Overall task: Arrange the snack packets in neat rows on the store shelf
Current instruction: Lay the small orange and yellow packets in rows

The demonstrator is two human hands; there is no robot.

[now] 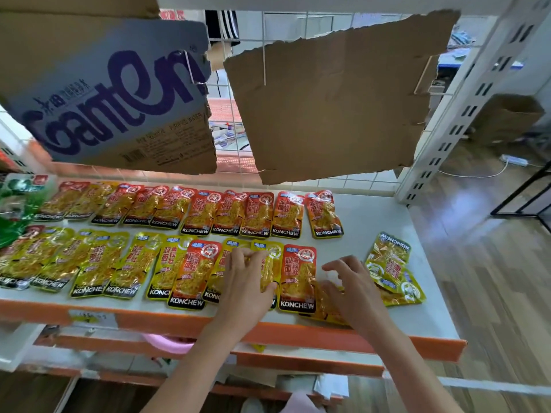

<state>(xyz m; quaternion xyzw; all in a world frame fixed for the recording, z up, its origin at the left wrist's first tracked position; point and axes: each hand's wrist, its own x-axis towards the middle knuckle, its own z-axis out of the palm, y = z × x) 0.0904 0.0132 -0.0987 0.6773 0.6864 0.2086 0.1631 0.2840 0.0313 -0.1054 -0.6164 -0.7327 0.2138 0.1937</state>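
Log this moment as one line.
left hand: grips yellow packet | right hand: fingers on packet at row's end | loose pile: right of row

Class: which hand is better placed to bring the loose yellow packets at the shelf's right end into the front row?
Likely the right hand: it's beside the loose packets; the left hand grips a front-row packet.

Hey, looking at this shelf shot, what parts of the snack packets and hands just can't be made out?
Head view only:
- Yellow packet under the left hand: its lower half is covered.
- Packet under the right hand: blurred, mostly covered, label unreadable.
- Front row's left end: cut off by the frame edge.
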